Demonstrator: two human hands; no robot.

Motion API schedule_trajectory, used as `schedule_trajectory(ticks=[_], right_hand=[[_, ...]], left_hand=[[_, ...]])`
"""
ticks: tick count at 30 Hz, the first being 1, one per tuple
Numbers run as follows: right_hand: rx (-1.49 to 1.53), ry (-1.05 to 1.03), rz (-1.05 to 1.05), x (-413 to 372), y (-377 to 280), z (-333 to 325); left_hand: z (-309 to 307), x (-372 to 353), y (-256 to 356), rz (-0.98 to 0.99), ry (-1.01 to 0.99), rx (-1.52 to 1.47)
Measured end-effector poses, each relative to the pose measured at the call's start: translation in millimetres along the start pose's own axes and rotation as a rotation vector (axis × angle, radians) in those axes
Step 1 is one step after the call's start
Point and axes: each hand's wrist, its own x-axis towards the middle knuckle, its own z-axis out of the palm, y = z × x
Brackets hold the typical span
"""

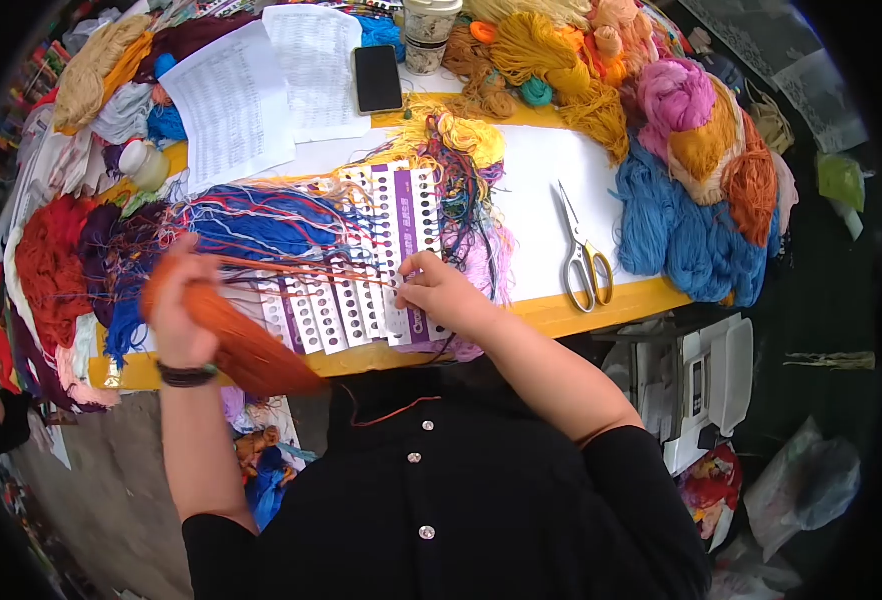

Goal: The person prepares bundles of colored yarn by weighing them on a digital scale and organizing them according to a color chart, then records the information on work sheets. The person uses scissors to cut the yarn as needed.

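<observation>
A skein of rust-orange embroidery thread [251, 345] hangs across my left hand [186, 310], whose fingers are blurred but curl around it. Orange strands run from there to my right hand [436, 290], closed in a pinch over the edge of a thread card. Exactly what sits between those fingertips is too small to see clearly. The white and purple thread cards [407, 215] have rows of punched holes, and several overlap side by side. Blue, red and white threads [271, 220] trail leftward from the cards. Dark and pink threads [481, 255] lie on their right side.
Scissors [584, 270] lie open on the white board right of the cards. Printed sheets [226, 105], a phone [378, 80] and a patterned cup [428, 40] are at the back. Blue yarn [676, 225] piles up right, red yarn [53, 250] left. A small jar [144, 165] stands left.
</observation>
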Motion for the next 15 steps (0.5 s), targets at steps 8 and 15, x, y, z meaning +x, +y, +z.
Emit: schedule_trajectory(ticks=[8,15], right_hand=[[-0.538,0.109,-0.482,-27.9,-46.4,41.1],[-0.522,-0.781,-0.899,-25.1,-83.3,132.5]], left_hand=[[-32.9,-43.9,13.1,-0.082,0.036,-0.116],[8.9,-135.7,30.4,-0.922,-0.991,0.02]])
